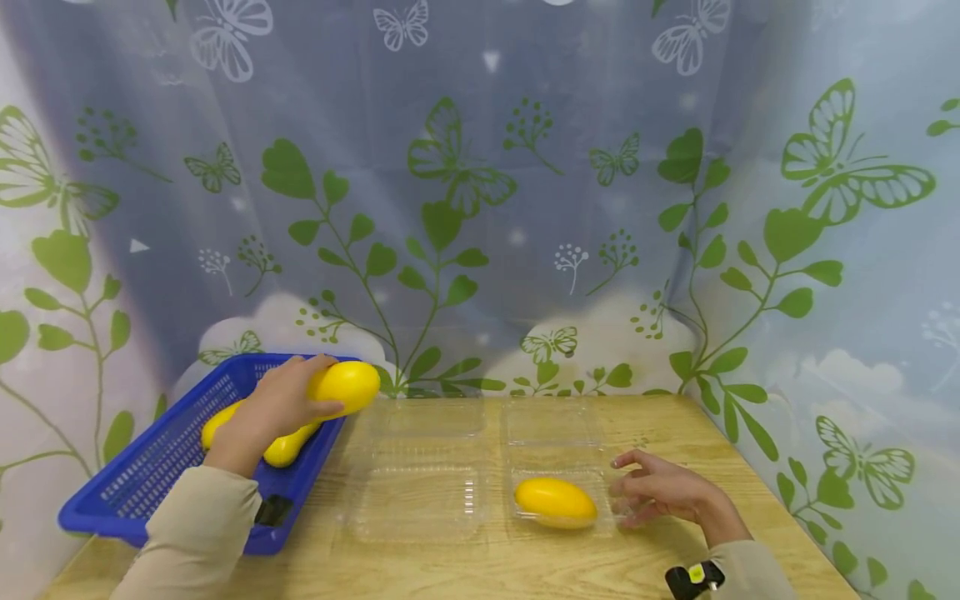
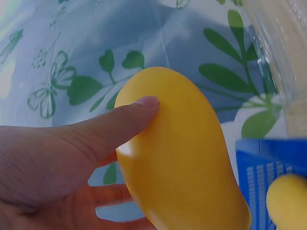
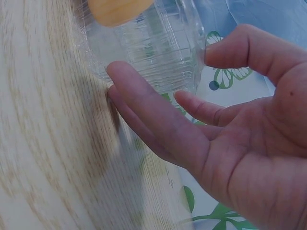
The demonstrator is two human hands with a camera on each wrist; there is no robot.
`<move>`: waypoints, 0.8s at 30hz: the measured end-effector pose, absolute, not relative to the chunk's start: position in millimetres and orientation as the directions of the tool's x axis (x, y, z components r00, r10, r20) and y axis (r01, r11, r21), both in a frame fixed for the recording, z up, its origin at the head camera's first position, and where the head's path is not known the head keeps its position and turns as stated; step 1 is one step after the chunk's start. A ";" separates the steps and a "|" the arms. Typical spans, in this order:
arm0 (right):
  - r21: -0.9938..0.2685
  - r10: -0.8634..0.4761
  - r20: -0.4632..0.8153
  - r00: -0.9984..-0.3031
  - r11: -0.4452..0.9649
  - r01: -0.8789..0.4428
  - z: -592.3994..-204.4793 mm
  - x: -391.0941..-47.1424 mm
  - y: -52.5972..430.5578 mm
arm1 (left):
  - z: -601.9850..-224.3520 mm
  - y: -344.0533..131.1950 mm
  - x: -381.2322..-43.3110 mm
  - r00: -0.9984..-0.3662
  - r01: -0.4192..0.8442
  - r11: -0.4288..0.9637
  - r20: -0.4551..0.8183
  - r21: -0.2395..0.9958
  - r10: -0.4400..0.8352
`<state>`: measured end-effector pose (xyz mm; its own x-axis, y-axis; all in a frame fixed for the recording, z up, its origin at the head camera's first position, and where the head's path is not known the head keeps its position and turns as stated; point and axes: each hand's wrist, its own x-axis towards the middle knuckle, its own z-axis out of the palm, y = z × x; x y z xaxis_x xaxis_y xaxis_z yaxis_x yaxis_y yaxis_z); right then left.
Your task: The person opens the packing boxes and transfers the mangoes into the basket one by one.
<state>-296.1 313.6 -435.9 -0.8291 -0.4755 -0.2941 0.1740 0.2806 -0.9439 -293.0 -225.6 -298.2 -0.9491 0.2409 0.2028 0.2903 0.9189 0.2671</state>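
Note:
My left hand (image 1: 281,404) grips a smooth yellow mango (image 1: 347,388) above the right rim of a blue plastic basket (image 1: 161,467). In the left wrist view the thumb presses along one side of the mango (image 2: 177,148), the other fingers behind it. More yellow fruit (image 1: 283,448) lies in the basket, partly hidden by the hand and sleeve. My right hand (image 1: 667,490) is just right of a clear plastic clamshell box (image 1: 551,425), fingers spread and loosely bent, holding nothing. In that box's near half lies another yellow mango (image 1: 555,502).
A second clear clamshell box (image 1: 416,504), lid folded back, stands between the basket and the box with the mango. All stand on a wood-grain table (image 1: 540,575). A patterned curtain (image 1: 480,275) with leaves and butterflies hangs along the table's back and sides.

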 end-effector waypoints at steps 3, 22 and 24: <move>-0.943 -0.475 -0.296 -0.829 0.282 0.175 -436.0 -296.1 313.5 | -295.0 -235.4 -292.5 -0.951 0.280 0.927 0.205 0.250 0.233; -0.941 -0.475 -0.304 -0.826 0.285 0.182 -436.8 -296.5 313.6 | -290.5 -295.4 -296.2 -0.956 0.264 0.946 0.181 0.187 0.231; -0.941 -0.474 -0.301 -0.827 0.286 0.179 -437.0 -297.0 314.0 | -289.7 -299.8 -295.7 -0.954 0.270 0.946 0.182 0.177 0.238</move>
<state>-297.0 314.0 -437.0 -0.8272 -0.4743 -0.3014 0.1789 0.2863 -0.9413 -295.7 -299.8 -289.7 -0.9540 0.2381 0.1822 0.2701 0.9464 0.1771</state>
